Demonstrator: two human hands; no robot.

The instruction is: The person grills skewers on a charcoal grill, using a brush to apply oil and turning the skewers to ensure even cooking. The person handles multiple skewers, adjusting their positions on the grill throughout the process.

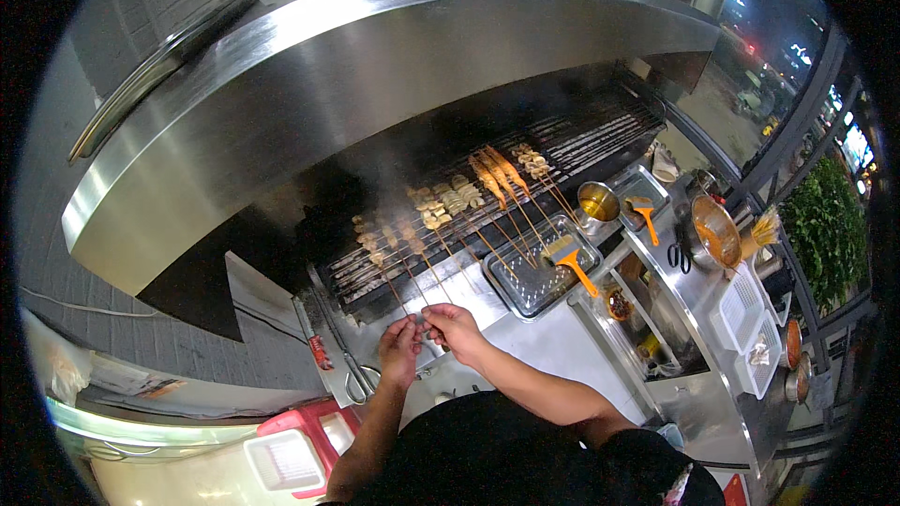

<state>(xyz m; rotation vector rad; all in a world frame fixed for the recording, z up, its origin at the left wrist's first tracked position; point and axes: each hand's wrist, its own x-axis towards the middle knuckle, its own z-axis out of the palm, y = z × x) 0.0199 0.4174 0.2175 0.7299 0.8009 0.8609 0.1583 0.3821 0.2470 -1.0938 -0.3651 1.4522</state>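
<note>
At the left end of a long charcoal grill, my left hand and my right hand meet side by side. Both have fingertips pinched at the handle ends of thin skewers. The left one grips the outermost skewer; the right one is on the skewers beside it. Small browned meat pieces sit over the grate on these skewers, partly veiled by smoke. To their right lie skewers of pale sliced pieces, then long orange-brown skewered pieces and another pale bunch.
A clear tray holds an orange-handled brush. Right of it stand a metal cup of oil, a second brush, black scissors and a sauce bowl. Metal tongs lie left of my hands. A steel hood overhangs the grill.
</note>
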